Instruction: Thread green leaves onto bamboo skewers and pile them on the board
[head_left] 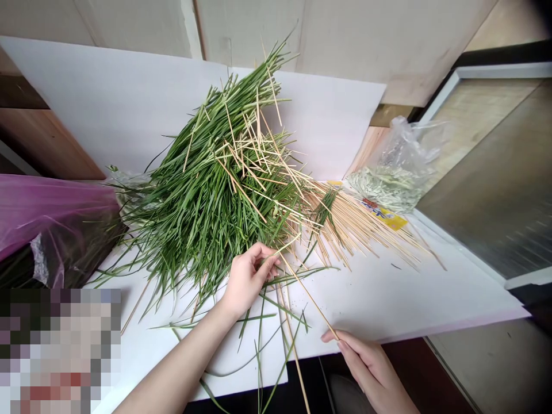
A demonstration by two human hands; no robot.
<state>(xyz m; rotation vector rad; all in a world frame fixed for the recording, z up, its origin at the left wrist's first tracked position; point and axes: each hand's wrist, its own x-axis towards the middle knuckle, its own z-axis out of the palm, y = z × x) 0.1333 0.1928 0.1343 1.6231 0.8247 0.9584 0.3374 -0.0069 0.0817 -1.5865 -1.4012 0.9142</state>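
My right hand (366,365), at the table's front edge, pinches the lower end of a thin bamboo skewer (308,294). The skewer slants up to the left and its far end meets the fingers of my left hand (253,273). Those fingers are closed on a garlic chive, whose pale stem end (290,244) sticks out past the fingertips. Whether the skewer tip pierces the chive I cannot tell. Just behind my left hand rises a big heap of garlic chives (202,201), with several skewers scattered over it. More bamboo skewers (353,221) lie fanned out to its right.
A purple plastic bag (56,213) stands at the left. At the back right sits a clear bag with pale green contents (388,187), near a yellow wrapper (392,218). Loose chive leaves (259,316) trail over the white tabletop (431,287). A framed panel (487,184) borders the right.
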